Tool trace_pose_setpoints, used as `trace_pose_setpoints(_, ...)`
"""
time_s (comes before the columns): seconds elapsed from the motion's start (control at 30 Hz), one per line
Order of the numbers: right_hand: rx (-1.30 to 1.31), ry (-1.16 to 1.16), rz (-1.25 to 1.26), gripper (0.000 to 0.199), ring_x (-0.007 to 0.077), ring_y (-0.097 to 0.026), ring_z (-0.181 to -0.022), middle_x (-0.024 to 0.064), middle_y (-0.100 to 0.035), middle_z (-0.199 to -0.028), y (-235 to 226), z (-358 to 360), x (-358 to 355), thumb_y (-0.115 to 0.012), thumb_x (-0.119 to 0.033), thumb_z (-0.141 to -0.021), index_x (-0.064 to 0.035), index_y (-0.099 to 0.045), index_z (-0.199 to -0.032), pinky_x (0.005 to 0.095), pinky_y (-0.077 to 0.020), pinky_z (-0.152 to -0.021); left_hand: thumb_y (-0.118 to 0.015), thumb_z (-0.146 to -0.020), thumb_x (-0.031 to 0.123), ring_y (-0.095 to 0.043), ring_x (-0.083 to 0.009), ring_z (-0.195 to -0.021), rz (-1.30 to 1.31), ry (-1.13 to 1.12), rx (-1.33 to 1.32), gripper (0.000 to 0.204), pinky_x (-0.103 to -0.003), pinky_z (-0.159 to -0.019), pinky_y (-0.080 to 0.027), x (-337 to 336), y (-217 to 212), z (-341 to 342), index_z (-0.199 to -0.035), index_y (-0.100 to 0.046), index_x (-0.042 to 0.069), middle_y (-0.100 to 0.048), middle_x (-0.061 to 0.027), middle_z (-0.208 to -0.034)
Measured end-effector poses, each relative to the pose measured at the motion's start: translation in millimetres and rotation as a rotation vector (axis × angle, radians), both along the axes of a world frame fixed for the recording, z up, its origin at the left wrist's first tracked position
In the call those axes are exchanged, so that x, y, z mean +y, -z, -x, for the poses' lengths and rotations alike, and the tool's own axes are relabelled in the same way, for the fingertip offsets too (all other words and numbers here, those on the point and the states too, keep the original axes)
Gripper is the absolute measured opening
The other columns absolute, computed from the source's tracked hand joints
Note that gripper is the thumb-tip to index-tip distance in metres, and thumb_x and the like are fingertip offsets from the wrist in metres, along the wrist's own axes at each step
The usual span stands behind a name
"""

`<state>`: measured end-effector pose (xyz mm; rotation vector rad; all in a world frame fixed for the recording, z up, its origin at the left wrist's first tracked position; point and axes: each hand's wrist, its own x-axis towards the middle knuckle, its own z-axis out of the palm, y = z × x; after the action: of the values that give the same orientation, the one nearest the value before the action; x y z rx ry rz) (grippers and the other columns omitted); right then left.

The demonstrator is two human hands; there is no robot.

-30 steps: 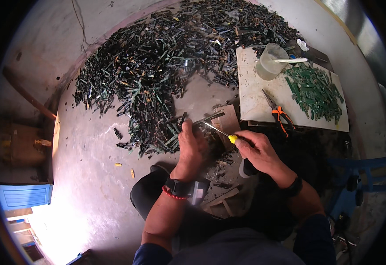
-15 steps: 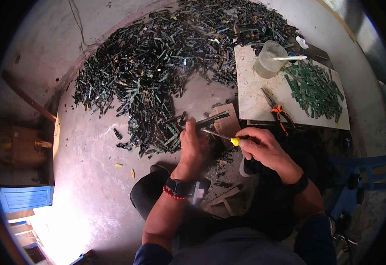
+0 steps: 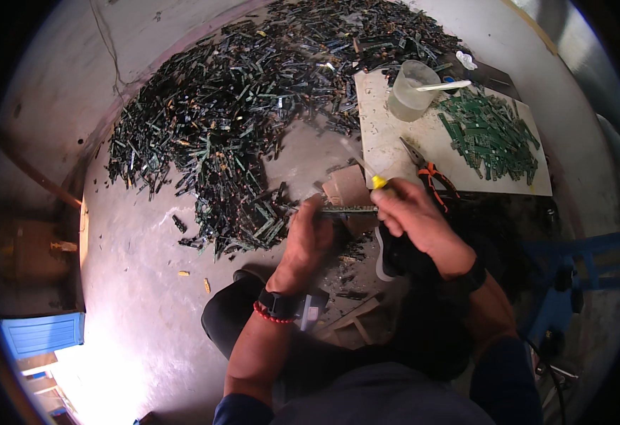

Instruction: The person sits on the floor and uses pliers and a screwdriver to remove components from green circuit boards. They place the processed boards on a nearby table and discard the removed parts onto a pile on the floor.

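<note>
Gripping thin dark strip point(image 3: 347, 209) in left hand point(image 3: 306, 237), fingers closed on one end, other end beside right hand point(image 3: 410, 214); right closed round yellow-handled screwdriver point(image 3: 379, 182), blade forward-left; pliers point(image 3: 430, 173) just beyond right grip; dark pile point(image 3: 211, 142) beyond left.

I see the left hand point(image 3: 306, 242) pinching one end of a narrow circuit-board strip point(image 3: 349, 210), while the right hand point(image 3: 416, 214) grips a yellow-handled screwdriver point(image 3: 379, 182) pointing up and left. On my right, orange-handled long-nose pliers point(image 3: 429, 170) overhang the near edge of a white board point(image 3: 386, 159), beside heaped green strips point(image 3: 491, 136).
</note>
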<state>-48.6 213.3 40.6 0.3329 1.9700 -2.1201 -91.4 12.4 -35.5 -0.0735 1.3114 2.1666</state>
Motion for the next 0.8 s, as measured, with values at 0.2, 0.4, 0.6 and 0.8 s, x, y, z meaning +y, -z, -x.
trace_pose_setpoints(0.2,-0.115,-0.176,0.203,0.018,0.0092,-0.048,-0.051,0.0022,-0.052,-0.068,3,-8,-20,-0.061,-0.018,-0.09,-0.0035,-0.051,-0.094,0.0234,-0.0381,-0.048,-0.045,-0.091,0.047,-0.026,-0.0098,-0.04,0.016,-0.116,-0.136,0.042,-0.025,-0.038,-0.021,7,-22,-2,-0.064,-0.041,0.014,-0.03,0.0035,-0.049)
trace_pose_setpoints(0.4,-0.159,-0.124,0.368,0.017,0.0146,-0.058,-0.059,0.0072,-0.057,-0.074,9,-20,-61,-0.062,-0.01,-0.088,-0.003,-0.049,-0.095,0.0274,-0.0498,-0.056,-0.035,-0.092,0.053,-0.041,-0.0178,-0.044,-0.168,-0.248,-0.485,0.052,-0.03,-0.045,-0.036,17,-38,6,-0.062,-0.046,0.011,-0.044,-0.0027,-0.052)
trace_pose_setpoints(0.6,-0.093,-0.067,0.273,0.026,0.0116,-0.06,-0.063,0.0047,-0.059,-0.073,12,-25,-85,-0.063,-0.021,-0.09,-0.0016,-0.049,-0.1,0.0243,-0.0495,-0.055,-0.041,-0.092,0.049,-0.04,-0.0172,-0.047,-0.272,-0.214,-0.444,0.051,-0.029,-0.044,-0.036,14,-25,5,-0.063,-0.046,0.007,-0.041,-0.0039,-0.052)
trace_pose_setpoints(0.8,0.085,-0.044,-0.065,0.027,0.0088,-0.051,-0.068,0.0024,-0.056,-0.074,-3,-19,-55,-0.06,-0.023,-0.09,0.002,-0.057,-0.099,0.0254,-0.0421,-0.059,-0.036,-0.095,0.046,-0.032,-0.0156,-0.043,-0.422,-0.049,-0.487,0.05,-0.029,-0.043,-0.029,8,-23,9,-0.064,-0.046,0.008,-0.035,-0.001,-0.053)
